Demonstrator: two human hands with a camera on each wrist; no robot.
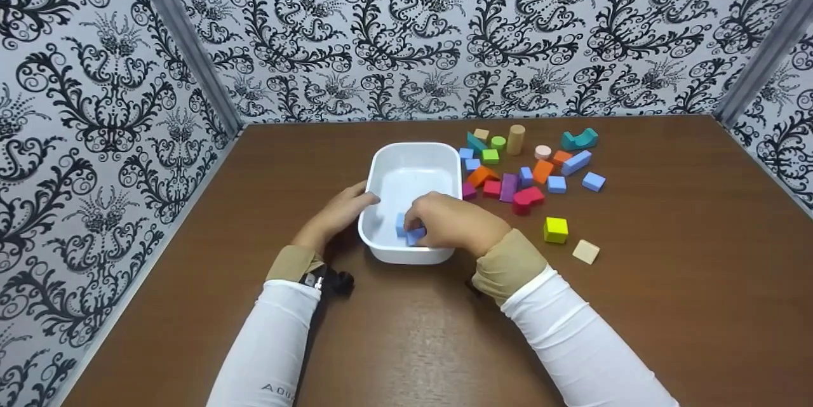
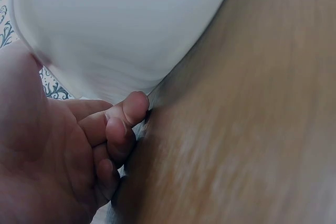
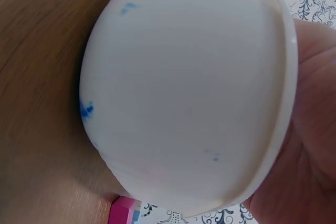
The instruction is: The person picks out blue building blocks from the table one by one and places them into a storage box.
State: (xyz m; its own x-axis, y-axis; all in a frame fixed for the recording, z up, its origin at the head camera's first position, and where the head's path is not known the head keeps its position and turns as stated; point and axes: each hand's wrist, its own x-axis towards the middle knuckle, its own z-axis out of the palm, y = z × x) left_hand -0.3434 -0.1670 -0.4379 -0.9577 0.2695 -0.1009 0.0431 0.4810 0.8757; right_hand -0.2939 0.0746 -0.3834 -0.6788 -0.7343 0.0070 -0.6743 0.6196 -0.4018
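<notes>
A white plastic tub [image 1: 409,256] stands on the brown table. My left hand [image 1: 340,211] grips its left side, the thumb over the rim and the other fingers outside; in the left wrist view the fingers [image 2: 121,137] are curled beside the tub wall [image 2: 121,30]. Reaching over the near right part of the rim, my right hand [image 1: 454,220] pinches a blue block [image 1: 415,235] low inside the tub. Another blue block [image 1: 401,225] lies just left of it. The right wrist view shows the tub's outer wall [image 3: 184,93] hiding the fingertips.
Right of the tub lie several coloured blocks, among them a red one [image 1: 522,202], a purple one [image 1: 509,187], a wooden cylinder [image 1: 516,140] and a teal arch [image 1: 579,139]. Nearer sit a yellow cube [image 1: 556,230] and a cream block [image 1: 585,252]. A patterned wall [image 1: 406,39] stands behind.
</notes>
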